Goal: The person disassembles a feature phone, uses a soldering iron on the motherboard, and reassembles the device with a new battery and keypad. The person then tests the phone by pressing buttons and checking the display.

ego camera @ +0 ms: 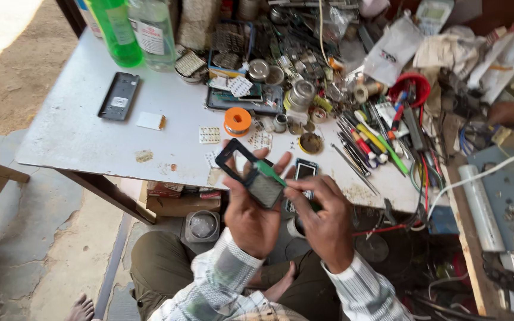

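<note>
My left hand (251, 217) holds a small black phone frame (244, 165) with a grey keypad part, raised above the front edge of the white table (72, 131). My right hand (325, 217) pinches a thin green tool (270, 172) whose tip touches the frame. Just beyond my hands a small phone body with a screen (303, 172) lies near the table's edge.
An orange solder spool (237, 121), a black phone back cover (118, 96), small keypad sheets, bottles (132, 30) at the back left, and several screwdrivers and tools (370, 142) crowd the table. A red bowl (410, 89) and wires lie to the right. Boxes sit under the table.
</note>
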The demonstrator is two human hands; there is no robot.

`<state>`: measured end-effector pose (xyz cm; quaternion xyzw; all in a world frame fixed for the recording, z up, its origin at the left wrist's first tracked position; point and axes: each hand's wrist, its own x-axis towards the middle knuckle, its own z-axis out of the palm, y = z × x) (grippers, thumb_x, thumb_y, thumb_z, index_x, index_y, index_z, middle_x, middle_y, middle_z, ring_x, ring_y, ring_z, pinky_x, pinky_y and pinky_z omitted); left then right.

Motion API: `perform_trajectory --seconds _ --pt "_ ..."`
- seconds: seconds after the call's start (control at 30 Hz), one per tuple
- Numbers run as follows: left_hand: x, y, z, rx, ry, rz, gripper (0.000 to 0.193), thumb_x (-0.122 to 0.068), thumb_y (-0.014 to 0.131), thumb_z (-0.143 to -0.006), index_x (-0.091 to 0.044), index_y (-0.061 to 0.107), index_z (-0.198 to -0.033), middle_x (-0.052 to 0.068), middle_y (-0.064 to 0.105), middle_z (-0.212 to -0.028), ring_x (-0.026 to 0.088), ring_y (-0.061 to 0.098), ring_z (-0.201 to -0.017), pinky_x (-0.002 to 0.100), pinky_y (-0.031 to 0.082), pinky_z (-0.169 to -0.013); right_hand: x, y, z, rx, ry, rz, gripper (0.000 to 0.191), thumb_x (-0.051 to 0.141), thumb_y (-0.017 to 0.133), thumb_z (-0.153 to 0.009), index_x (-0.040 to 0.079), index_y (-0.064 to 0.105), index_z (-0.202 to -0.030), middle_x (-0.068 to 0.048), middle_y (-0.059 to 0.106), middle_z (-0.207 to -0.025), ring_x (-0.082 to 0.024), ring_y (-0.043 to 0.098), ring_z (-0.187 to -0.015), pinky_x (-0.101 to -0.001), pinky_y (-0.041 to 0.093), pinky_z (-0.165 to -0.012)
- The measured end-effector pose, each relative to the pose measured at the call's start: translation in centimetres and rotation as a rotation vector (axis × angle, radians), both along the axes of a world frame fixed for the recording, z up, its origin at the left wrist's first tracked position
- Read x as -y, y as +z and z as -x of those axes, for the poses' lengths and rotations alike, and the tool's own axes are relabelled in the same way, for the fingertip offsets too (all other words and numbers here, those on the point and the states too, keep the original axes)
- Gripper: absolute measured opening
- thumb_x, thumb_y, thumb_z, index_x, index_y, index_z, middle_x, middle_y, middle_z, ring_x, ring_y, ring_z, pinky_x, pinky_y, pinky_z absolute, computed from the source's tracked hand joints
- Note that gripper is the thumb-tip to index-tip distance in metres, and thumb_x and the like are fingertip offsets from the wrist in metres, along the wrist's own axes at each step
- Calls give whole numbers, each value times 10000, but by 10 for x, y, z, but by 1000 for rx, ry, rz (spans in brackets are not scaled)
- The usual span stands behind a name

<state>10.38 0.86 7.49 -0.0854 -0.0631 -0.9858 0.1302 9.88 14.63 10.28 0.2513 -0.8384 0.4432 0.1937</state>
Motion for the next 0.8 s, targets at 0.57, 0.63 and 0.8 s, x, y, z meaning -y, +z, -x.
perform_trajectory --seconds 0.57,0.63,0.8 --pt "12 -7 7 -54 63 -2 569 -483 405 -1078 -293 288 -1601 154 473 -1529 437 478 -1429 629 344 -1243 -21 -7 6 181 109 -88 115 143 750 -899 60 762 -976 -67 760 -944 -183 718 -868 -319 550 -747" --pt "12 -10 7 -68 2 -65 501 -470 399 -1079 -302 346 -1547 138 459 -1550 446 458 -1440 649 330 -1246 -23 -8 4 216 77 -62 121 156 746 -904 69 762 -986 -69 757 -943 -177 721 -857 -311 557 -727" --pt "2 -13 4 -29 -68 -82 505 -485 377 -1078 -281 372 -1540 146 467 -1527 444 438 -1446 620 340 -1230 -17 -11 7 131 200 -101 170 217 740 -919 98 756 -1039 -43 769 -916 -144 734 -870 -292 596 -790"
